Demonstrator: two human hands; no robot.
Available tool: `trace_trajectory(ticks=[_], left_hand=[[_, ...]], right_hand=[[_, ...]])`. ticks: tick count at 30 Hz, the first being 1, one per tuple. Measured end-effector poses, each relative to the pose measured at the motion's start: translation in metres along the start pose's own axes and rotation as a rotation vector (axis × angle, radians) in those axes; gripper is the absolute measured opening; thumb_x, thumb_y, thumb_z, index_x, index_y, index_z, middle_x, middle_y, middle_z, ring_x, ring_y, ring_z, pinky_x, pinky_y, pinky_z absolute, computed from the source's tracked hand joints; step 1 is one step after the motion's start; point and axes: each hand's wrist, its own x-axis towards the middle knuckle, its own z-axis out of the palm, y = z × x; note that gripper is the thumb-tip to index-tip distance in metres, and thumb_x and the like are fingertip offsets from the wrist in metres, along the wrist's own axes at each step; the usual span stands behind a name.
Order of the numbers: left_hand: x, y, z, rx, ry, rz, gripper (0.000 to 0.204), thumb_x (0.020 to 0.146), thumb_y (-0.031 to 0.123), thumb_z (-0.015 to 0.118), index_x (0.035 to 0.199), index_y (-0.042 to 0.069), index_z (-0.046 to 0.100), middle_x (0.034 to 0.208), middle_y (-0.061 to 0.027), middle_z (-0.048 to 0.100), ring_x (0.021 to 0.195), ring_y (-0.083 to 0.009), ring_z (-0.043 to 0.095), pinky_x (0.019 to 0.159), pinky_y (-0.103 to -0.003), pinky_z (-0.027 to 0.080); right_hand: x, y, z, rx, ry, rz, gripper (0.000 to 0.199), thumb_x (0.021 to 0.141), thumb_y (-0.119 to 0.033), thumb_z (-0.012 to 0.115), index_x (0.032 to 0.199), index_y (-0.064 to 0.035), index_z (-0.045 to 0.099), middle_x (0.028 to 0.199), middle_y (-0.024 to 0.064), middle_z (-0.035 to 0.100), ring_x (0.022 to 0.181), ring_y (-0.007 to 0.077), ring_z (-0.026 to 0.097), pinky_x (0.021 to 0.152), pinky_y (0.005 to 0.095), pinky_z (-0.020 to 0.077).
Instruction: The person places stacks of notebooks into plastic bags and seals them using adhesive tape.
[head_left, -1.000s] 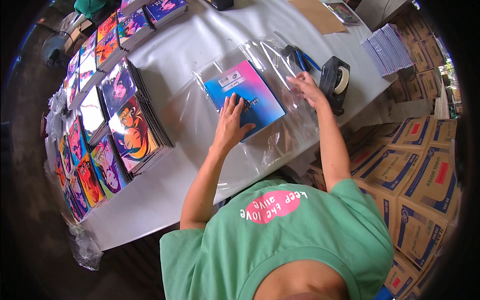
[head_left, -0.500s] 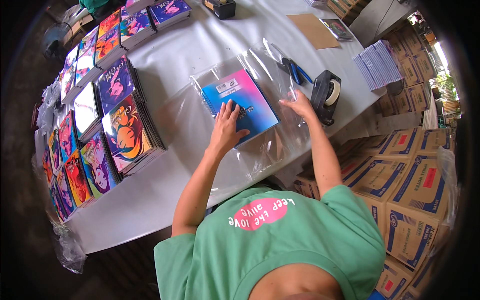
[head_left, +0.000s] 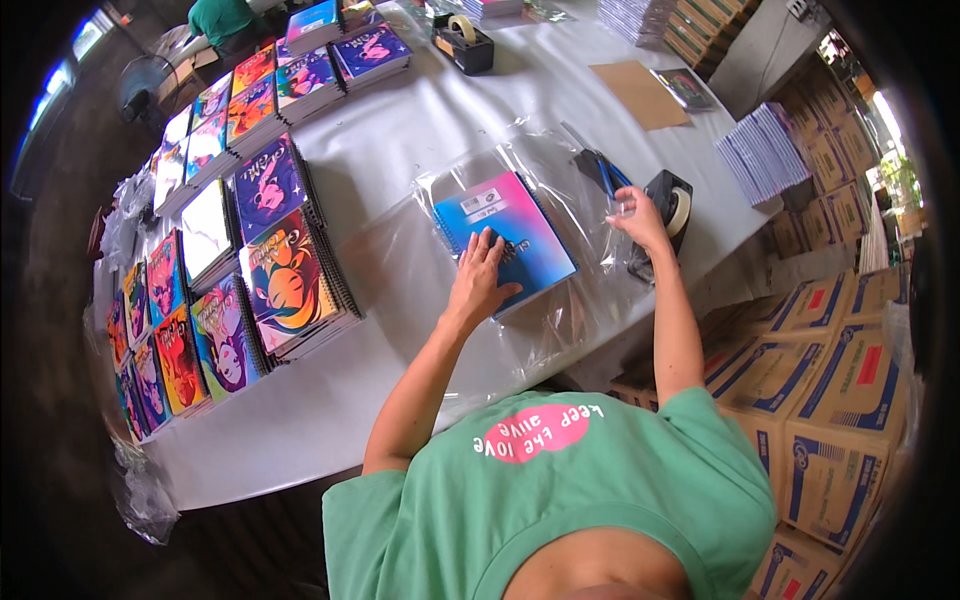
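Observation:
A spiral notebook [head_left: 535, 245] with a blue-and-pink cover and a white label lies on a sheet of clear plastic film [head_left: 560, 325], which spreads out past its edges. My left hand [head_left: 480, 278] rests flat on the cover, fingers extended. To the right, my right hand [head_left: 638, 218] is raised over the film's edge, beside the black tape dispenser [head_left: 678, 205] and partly in front of it. Its fingers are bent, with a gap between thumb and forefinger and nothing visible in them. A blue-handled hand tool [head_left: 608, 176] lies just beyond those fingertips.
Stacks of colourful spiral notebooks [head_left: 290, 275] fill the table's left side. Farther off stand a second tape dispenser [head_left: 463, 45], a brown cardboard sheet [head_left: 640, 95] and a notebook pile [head_left: 765, 155]. Cartons [head_left: 840, 440] are stacked at the right. Another person [head_left: 222, 22] is at the far left.
My right hand has lifted from the film's right edge toward the tape dispenser and blue-handled tool. My left hand stays on the notebook. The whole view has shifted slightly.

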Motion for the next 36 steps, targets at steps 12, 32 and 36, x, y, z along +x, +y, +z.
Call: trace_trajectory(ticks=[12,32,36], left_hand=[[0.002,0.002,-0.001,-0.041,0.052,0.046,0.089,0.065,0.017,0.080,0.141,0.010,0.033,0.140,-0.0204,0.035,0.132,-0.0418,0.030,0.108,-0.051,0.028],[0.016,0.042,-0.020,-0.029,-0.033,-0.089,0.085,0.058,0.002,0.079,0.133,0.008,0.040,0.128,-0.0131,0.043,0.116,-0.0354,0.048,0.099,-0.040,0.044],[0.011,0.039,-0.019,-0.028,0.034,-0.108,0.085,0.057,0.002,0.079,0.131,0.008,0.039,0.131,-0.0135,0.039,0.116,-0.0357,0.047,0.098,-0.040,0.045]], right_hand=[[-0.039,-0.052,0.013,-0.485,0.230,-0.261,0.011,0.081,-0.018,0.066,0.078,-0.0079,0.067,0.077,0.0126,0.066,0.073,0.0341,0.064,0.065,0.0430,0.0486],[-0.008,-0.008,0.052,-0.184,0.137,-0.222,0.053,0.076,-0.007,0.066,0.126,-0.0083,0.047,0.138,0.0203,0.034,0.131,0.0370,0.030,0.107,0.0399,0.0298],[-0.018,-0.043,0.051,-0.137,0.375,-0.244,0.032,0.076,-0.008,0.069,0.108,-0.0062,0.062,0.127,0.0196,0.043,0.121,0.0337,0.038,0.100,0.0384,0.0339]])
